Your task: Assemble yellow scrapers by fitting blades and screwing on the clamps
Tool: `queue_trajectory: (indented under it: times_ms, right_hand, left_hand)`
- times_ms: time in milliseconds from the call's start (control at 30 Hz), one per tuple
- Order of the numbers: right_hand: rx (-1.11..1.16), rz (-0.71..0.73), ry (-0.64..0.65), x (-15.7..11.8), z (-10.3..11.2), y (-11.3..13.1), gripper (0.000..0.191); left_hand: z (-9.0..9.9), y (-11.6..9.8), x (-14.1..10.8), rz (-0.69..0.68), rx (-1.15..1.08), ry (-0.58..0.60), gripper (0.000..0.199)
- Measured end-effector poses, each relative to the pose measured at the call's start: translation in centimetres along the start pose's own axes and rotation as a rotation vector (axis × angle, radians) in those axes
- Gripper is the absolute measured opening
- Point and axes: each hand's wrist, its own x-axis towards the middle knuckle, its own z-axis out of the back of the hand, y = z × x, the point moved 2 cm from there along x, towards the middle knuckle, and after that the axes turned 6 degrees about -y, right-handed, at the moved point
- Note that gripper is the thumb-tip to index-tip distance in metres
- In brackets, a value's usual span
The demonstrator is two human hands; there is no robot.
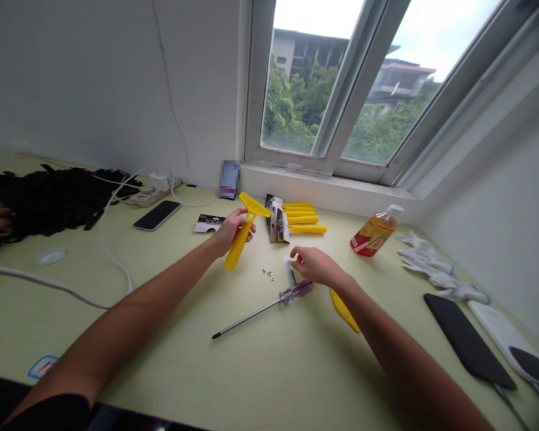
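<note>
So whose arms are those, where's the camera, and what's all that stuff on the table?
They belong to a person working without a robot. The camera sits on their head, looking forward and down. Their bare left hand holds a yellow scraper-like tool. Their right hand is near a screwdriver; I can't tell if it touches anything. On the table lie tiny metal bits, more yellow handles, a dark phone and white gloves. There's also a bottle and a black heap.
</note>
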Motion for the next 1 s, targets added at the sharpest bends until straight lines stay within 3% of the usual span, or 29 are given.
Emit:
queue_trajectory:
  times_ms: [133,300,400,667,1000]
  right_hand:
    - [0.012,-0.049,0.043,0.0,-0.2,-0.5,0.024]
    - [0.041,0.079,0.127,1.1,0.3,0.3,0.042]
    - [0.025,0.142,0.201,2.1,0.6,0.3,0.054]
    - [-0.041,0.18,0.421,5.0,0.4,0.0,0.064]
    - [0.097,0.153,0.507,5.4,0.4,-1.6,0.077]
  left_hand:
    - [-3.0,0.0,2.4,-0.042,-0.088,0.007,0.033]
    - [-4.9,-0.8,3.0,-0.077,-0.107,0.089,0.037]
    - [-4.7,-1.1,2.7,-0.071,-0.08,0.135,0.041]
    - [-3.4,-1.3,2.9,-0.039,-0.077,0.139,0.038]
    - [-3.4,-1.2,2.9,0.001,-0.089,0.157,0.04]
